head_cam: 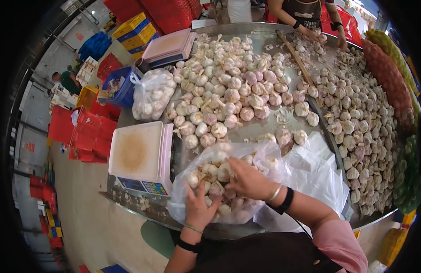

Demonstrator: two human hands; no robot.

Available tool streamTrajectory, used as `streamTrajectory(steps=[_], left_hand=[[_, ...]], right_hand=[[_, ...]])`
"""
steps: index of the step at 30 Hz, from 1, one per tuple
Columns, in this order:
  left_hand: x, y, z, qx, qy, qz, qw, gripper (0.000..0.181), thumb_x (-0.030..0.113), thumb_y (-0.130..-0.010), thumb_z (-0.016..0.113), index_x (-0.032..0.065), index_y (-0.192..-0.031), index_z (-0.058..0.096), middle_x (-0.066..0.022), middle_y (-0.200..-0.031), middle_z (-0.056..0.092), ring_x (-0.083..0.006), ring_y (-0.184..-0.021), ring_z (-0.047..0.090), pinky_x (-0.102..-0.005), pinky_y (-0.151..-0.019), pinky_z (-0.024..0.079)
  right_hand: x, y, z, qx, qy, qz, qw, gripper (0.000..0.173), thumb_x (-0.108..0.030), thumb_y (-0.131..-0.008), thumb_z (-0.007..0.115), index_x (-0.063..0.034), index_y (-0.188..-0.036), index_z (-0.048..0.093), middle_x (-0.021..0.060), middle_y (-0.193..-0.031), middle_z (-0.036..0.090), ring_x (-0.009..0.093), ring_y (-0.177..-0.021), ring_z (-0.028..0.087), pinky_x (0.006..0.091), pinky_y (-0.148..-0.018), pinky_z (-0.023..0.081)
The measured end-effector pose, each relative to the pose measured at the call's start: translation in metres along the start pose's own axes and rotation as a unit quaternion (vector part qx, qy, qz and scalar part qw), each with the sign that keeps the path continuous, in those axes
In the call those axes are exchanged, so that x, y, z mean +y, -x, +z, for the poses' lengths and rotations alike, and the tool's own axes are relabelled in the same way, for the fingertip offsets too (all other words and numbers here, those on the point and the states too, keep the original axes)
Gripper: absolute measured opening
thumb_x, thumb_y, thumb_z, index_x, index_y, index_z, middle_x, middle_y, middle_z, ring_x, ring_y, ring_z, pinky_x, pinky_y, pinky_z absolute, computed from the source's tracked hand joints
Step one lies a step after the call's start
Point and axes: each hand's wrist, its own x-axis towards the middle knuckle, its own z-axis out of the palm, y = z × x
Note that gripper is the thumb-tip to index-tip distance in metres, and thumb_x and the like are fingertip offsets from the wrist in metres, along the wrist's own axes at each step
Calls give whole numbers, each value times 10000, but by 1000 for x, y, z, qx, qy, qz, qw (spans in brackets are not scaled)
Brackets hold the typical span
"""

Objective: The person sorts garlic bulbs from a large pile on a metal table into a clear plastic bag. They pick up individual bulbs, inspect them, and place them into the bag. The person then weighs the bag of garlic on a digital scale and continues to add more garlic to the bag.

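Observation:
A clear plastic bag full of garlic bulbs lies at the near edge of the metal table, its mouth spread wide. My left hand rests at the bag's near left part, fingers apart, its fingertips against the bulbs. Above the bulbs in the bag is my right hand, its fingers curled beside a white garlic bulb; whether it grips one is hidden. Just beyond the bag a large heap of garlic bulbs covers the middle of the table. Empty white plastic bags lie flat to the right of my right hand.
A digital scale stands left, another scale farther back, with a tied bag of garlic between them. A wooden strip and metal divider bound a second garlic heap. Mesh sacks line the right edge. A co-worker's hands handle garlic at the back.

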Motion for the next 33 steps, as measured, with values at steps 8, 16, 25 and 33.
streamTrajectory(steps=[8, 16, 25, 33], left_hand=[[0, 62, -46, 272, 13, -25, 962, 500, 98, -671, 795, -7, -1104, 570, -192, -1014, 576, -290, -774, 577, -336, -639, 486], [-43, 25, -45, 196, 607, -261, 725, 57, 26, -864, 518, 44, -848, 570, 3, -611, 480, -119, -555, 472, -262, -597, 426], [37, -26, -242, 164, 754, 44, 635, 98, 36, -912, 399, 84, -870, 472, 54, -593, 322, -37, -451, 277, -207, -431, 241], [16, 38, -225, 171, 629, -29, 758, 87, 30, -898, 465, 39, -948, 535, -8, -672, 508, -62, -492, 405, -201, -461, 320]], right_hand=[[43, 62, -52, 21, 137, 236, 962, 510, -199, -750, 747, 24, -1162, 548, 186, -1032, 602, 350, -948, 575, 390, -835, 474], [41, 60, -50, 235, -560, 249, 755, 168, -105, -834, 585, -23, -970, 640, 15, -837, 633, 154, -768, 596, 290, -758, 474], [-84, 12, -157, 83, -695, 62, 712, 193, -170, -864, 404, -98, -700, 477, -10, -568, 377, 127, -517, 330, 293, -572, 310], [-84, 46, -147, 101, -673, 91, 727, 452, -329, -861, 512, 6, -1159, 565, 132, -1055, 662, 219, -919, 634, 337, -816, 480]])
